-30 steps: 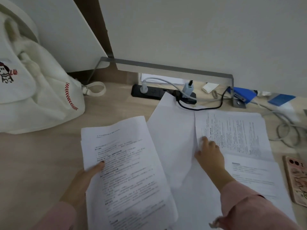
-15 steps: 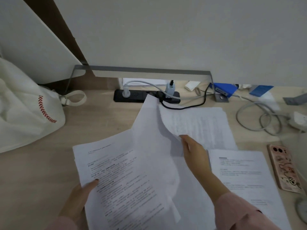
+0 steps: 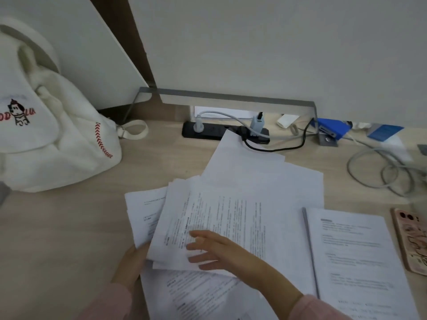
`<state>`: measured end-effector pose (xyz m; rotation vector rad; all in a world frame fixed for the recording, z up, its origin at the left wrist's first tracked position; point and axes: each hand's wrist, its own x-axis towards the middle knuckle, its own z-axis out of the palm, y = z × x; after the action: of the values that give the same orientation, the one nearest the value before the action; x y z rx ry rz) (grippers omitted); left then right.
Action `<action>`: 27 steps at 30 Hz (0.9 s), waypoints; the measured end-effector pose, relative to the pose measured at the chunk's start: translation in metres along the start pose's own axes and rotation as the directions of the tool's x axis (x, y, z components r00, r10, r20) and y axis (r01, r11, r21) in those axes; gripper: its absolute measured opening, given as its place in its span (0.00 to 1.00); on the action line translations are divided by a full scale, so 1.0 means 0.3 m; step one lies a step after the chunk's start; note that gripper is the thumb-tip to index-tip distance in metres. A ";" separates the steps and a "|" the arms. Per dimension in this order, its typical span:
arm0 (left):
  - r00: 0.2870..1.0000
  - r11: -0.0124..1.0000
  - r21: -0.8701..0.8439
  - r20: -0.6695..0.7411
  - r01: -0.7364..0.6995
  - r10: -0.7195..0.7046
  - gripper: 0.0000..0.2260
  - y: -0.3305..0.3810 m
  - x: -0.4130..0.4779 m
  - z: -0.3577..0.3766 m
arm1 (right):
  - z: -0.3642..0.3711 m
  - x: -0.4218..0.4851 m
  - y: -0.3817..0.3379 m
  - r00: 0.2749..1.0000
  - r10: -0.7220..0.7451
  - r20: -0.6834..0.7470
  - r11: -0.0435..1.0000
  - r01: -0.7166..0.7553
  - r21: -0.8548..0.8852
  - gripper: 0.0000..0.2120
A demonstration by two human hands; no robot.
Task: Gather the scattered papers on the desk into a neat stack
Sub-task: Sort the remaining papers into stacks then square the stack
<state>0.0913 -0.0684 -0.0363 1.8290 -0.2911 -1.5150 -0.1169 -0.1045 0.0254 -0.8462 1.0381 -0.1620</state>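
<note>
Several printed white sheets lie overlapping on the wooden desk [image 3: 69,227]. A printed sheet [image 3: 231,222] now lies askew on top of the left pile [image 3: 143,211]. My right hand [image 3: 215,250] rests flat on that top sheet, fingers spread and pointing left. My left hand [image 3: 131,264] holds the left edge of the pile, its fingers hidden under the paper. Blank sheets [image 3: 254,169] spread behind, reaching the power strip. Another printed stack [image 3: 351,250] lies to the right.
A white cloth backpack [image 3: 57,139] stands at the left. A black power strip [image 3: 208,130] with plugs and cables sits at the back under a grey metal rail [image 3: 231,99]. Coiled grey cable [image 3: 381,172] and a pink phone [image 3: 411,241] lie at the right.
My right hand has carried a printed sheet from the right over to the left and laid it on the pile that my left hand holds. The camera view has shifted.
</note>
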 end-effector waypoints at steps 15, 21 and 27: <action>0.972 0.998 0.027 0.232 -0.054 0.047 0.43 -0.085 -0.061 -0.075 | -0.429 0.101 0.031 0.839 -0.310 -0.446 0.362 -0.330 -0.872 0.48; 0.987 0.997 -0.049 0.149 -0.053 0.060 0.36 -0.089 -0.072 -0.065 | -0.424 0.100 0.027 0.794 -0.292 -0.534 0.370 -0.421 -0.828 0.34; 0.993 0.995 -0.029 0.053 -0.100 0.102 0.14 -0.080 -0.061 -0.061 | -0.426 0.033 0.072 0.615 -0.367 -0.698 0.685 -0.329 -0.650 0.12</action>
<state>0.0966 -0.0334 -0.0375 1.7283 -0.3824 -1.4933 -0.2206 -0.1636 -0.0259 -1.6192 2.0425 -0.1366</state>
